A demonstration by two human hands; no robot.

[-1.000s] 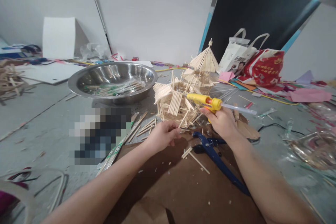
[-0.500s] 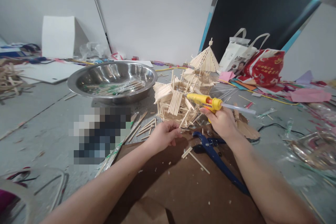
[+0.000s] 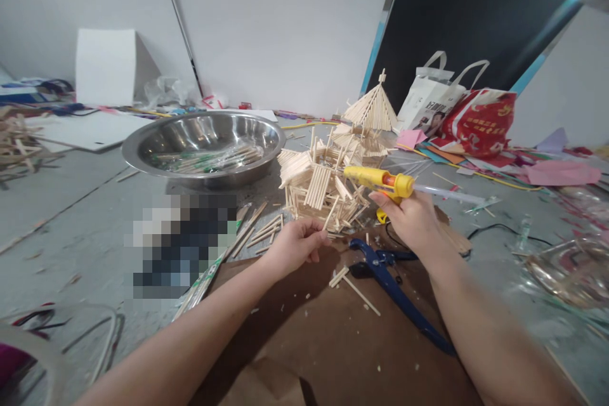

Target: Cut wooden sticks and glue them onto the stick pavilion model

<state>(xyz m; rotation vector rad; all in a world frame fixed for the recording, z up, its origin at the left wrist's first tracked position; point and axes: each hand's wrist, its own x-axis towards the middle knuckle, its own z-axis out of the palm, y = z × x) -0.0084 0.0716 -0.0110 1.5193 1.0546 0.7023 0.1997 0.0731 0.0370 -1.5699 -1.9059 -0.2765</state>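
Observation:
Between the thumb and fingers of my left hand (image 3: 301,244) is a short wooden stick (image 3: 332,213), tilted up in front of the stick-built model (image 3: 320,185). The model has slatted roof panels, and a pointed tower roof (image 3: 372,106) stands behind it. My right hand (image 3: 410,221) is closed around a yellow hot glue gun (image 3: 380,181), a clear glue stick jutting from its rear. The gun's nozzle points left toward the model; whether it touches is hard to see. Blue-handled cutters (image 3: 397,298) lie below my right hand, beside a few cut stick pieces (image 3: 340,276).
A steel basin (image 3: 143,155) with bagged sticks stands at the back left. Loose sticks (image 3: 266,231) lie left of the model. Brown board (image 3: 333,349) spreads under my arms. A red bag (image 3: 480,122), paper scraps and a black cable (image 3: 499,226) are at the right.
My right hand has drawn the glue gun a little to the right, away from the slatted panel. My left hand and its stick have barely moved.

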